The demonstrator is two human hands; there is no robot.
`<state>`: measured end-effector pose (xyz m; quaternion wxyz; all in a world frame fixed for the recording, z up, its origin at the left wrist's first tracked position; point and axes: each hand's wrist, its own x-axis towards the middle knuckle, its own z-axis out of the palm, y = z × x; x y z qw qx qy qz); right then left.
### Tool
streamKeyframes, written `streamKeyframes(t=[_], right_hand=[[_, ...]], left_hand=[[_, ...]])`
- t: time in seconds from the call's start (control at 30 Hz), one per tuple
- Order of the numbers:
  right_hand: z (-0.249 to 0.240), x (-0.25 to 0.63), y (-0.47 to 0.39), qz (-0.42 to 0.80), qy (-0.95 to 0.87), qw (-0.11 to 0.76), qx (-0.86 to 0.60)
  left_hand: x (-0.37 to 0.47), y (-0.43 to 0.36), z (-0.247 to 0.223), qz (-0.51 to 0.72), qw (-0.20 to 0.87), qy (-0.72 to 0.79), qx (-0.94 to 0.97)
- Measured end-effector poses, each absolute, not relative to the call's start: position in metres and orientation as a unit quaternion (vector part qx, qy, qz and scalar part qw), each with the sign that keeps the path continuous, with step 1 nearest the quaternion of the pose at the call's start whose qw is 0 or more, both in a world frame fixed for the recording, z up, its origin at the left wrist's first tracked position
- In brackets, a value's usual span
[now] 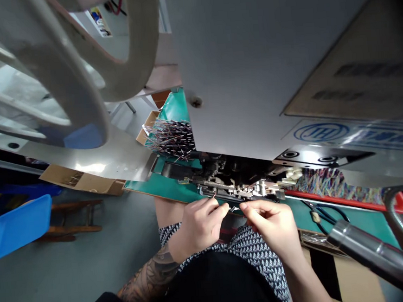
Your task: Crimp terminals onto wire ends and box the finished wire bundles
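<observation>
My left hand (200, 220) is closed in a pinch in front of the machine's metal mechanism (239, 187). A short reddish end of thin wire (215, 195) shows above its fingers, and a tiny whitish piece (232, 209) is by the thumb tip. Just to the right, my right hand (274, 217) pinches with thumb and forefinger. What lies between those fingertips is too small to make out. Both hands are close together at the near edge of the green worktop (163, 191), right below the mechanism.
The grey machine housing (230, 74) fills the upper view. Many dark-tipped wires (172, 137) are heaped behind, left. On the right are a red tray (362, 199) of colourful wires, dark-handled pliers (327, 215) and a metal tube (373, 247). A blue stool (21, 228) stands far left.
</observation>
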<state>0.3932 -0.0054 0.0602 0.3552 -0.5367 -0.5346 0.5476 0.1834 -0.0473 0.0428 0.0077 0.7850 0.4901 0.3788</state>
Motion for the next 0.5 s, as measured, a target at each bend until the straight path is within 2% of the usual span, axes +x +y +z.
streamKeyframes(t=[0.17, 0.3, 0.4, 0.5], right_hand=[[0.068, 0.405, 0.001, 0.600, -0.555, 0.306, -0.488], [0.068, 0.414, 0.007, 0.612, -0.603, 0.265, -0.438], [0.066, 0.416, 0.007, 0.578, -0.658, 0.252, -0.410], [0.062, 0.408, -0.001, 0.499, -0.668, 0.329, -0.443]], left_hand=[[0.181, -0.049, 0.059, 0.402, 0.206, 0.491, 0.745], [0.175, -0.048, 0.068, 0.368, 0.350, 0.510, 0.694], [0.172, -0.048, 0.070, 0.343, 0.389, 0.508, 0.688], [0.175, -0.049, 0.070, 0.354, 0.350, 0.513, 0.699]])
